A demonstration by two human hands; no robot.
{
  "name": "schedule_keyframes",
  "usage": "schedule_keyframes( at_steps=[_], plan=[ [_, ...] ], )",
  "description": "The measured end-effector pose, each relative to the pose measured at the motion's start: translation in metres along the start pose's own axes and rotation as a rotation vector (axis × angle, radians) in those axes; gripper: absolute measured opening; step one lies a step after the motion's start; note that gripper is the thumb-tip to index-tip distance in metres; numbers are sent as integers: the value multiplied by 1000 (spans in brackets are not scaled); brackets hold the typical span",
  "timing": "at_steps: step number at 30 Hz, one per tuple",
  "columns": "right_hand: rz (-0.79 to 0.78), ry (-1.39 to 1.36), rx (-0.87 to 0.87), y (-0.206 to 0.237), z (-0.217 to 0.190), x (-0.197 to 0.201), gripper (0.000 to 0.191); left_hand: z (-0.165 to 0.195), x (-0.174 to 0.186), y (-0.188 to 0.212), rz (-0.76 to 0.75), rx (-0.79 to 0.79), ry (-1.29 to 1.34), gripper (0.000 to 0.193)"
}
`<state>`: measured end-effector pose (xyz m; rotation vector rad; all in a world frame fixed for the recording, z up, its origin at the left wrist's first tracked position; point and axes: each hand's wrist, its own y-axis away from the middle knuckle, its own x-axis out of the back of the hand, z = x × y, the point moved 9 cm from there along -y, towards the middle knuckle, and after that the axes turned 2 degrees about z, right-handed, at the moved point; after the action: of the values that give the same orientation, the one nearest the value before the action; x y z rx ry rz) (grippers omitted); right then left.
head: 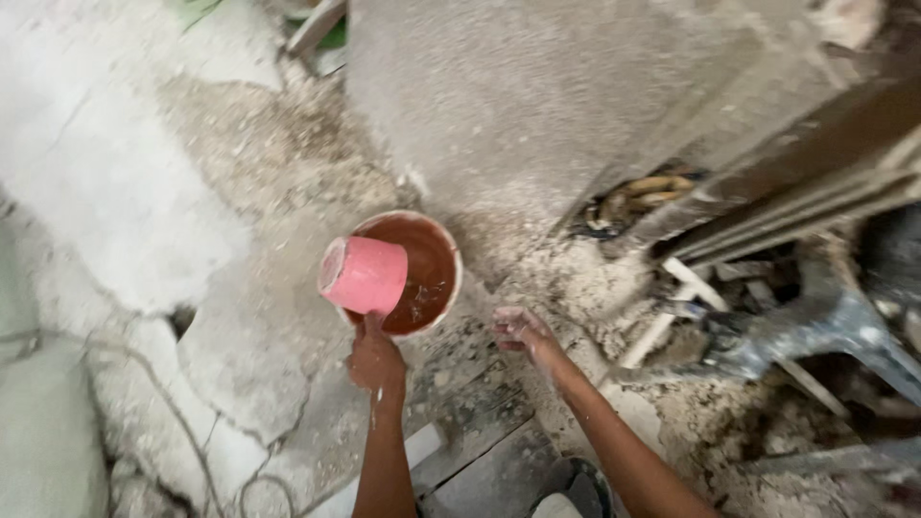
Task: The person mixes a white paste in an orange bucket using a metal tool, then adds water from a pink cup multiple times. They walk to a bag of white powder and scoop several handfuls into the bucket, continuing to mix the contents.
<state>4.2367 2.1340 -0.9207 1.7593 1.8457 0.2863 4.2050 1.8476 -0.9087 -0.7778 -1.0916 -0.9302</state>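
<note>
My left hand (pixel 374 360) grips the handle of a pink plastic mug (pixel 363 275), tipped on its side over a round bucket (pixel 451 251) that holds brownish water. The bucket stands on dusty, cracked ground. My right hand (pixel 523 331) hovers just right of the bucket, fingers loosely curled, wet and dusted with white; it holds nothing and touches nothing that I can see.
A rough grey plastered wall (pixel 518 96) rises behind the bucket. Wooden planks (pixel 480 422) lie under my arms. Rubble, sticks and a plaster-splattered metal tool (pixel 806 326) crowd the right side. A thin wire (pixel 163 403) snakes over the broken slabs at left.
</note>
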Motion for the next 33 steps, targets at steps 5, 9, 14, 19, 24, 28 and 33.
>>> schedule_keyframes(
  at_steps=[5, 9, 14, 19, 24, 28, 33],
  plan=[
    [35, -10, 236, 61, -18, 49, 54, 129, 54, -19, 282, -367, 127, 29],
    [-43, -136, 299, 105, -28, 57, 59, 287, 126, -42, 447, -784, 346, 41],
    [1, -24, 170, 158, -34, 56, 53, 478, 183, -52, 619, -1199, 354, 49],
    [-59, 10, 209, 163, -55, 51, 47, 590, 178, -39, 718, -1280, -201, 52],
    [-101, 74, 307, 119, -58, 42, 42, 576, 197, -24, 772, -1299, -24, 65],
    [-140, 95, 212, 58, -51, 15, 45, 439, 160, -49, 860, -1165, -37, 74],
    [-28, 372, -162, -22, -61, -40, 58, 138, 93, -157, 217, -493, 297, 48]
  ],
)
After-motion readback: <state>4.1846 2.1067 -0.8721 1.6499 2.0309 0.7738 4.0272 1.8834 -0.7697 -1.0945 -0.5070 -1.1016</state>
